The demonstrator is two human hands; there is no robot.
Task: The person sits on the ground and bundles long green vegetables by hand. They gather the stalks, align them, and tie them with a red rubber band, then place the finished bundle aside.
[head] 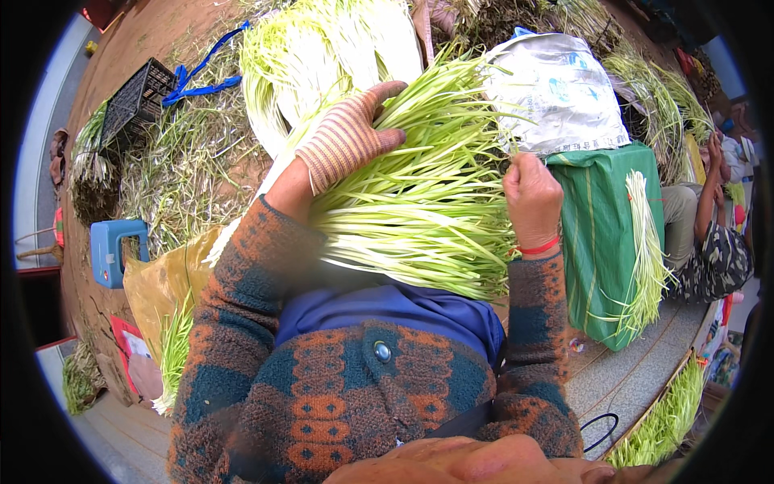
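Across my lap lies a thick bunch of long yellow-green leafy greens (417,212), like garlic chives, with the leaf tips towards the right. My left hand (357,130) wears a striped knit glove and grips part of the bunch, leaves passing between thumb and fingers. Bare and closed, my right hand (532,193) is at the leaf tips on the right edge; a few thin wisps run into its pinch. Its fingertips are mostly hidden. Beyond the gloved hand, a big pile of white-stemmed greens (338,42) spreads out.
A green woven sack (586,242) beside my right arm bears a tied bundle of greens (644,260). A white printed sack (556,91) lies behind it. Leftward are a black crate (136,100), blue plastic case (118,251) and leaf litter (187,157). Another person (713,260) sits at right.
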